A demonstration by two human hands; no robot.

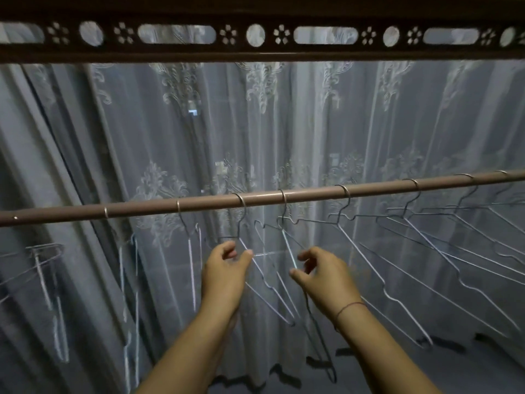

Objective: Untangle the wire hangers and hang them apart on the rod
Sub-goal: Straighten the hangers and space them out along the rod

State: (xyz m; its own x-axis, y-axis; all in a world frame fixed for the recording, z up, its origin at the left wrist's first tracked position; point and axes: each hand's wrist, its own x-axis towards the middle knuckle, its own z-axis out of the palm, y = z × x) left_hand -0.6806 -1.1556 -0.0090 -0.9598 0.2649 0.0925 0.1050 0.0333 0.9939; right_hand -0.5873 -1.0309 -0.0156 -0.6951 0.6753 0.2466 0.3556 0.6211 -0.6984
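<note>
Mid-task: most hangers (349, 220) hang spaced along the rod (312, 191); left hand (224, 268) and right hand (324, 273) each pinch wire of the two overlapping middle hangers, which next need sliding apart, probably.

rod (264, 199): smooth, glossy, mauve | wire hangers (377, 275): thin bare metal | curtain (284, 115): sheer embroidered cloth

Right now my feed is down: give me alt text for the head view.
Two bare hands reach up to wire hangers under a brown rod: the left hand and right hand each have fingers curled around thin wire. Hooks sit spaced along the rod, the hangers on the right fanned out, with a lace curtain behind.
</note>
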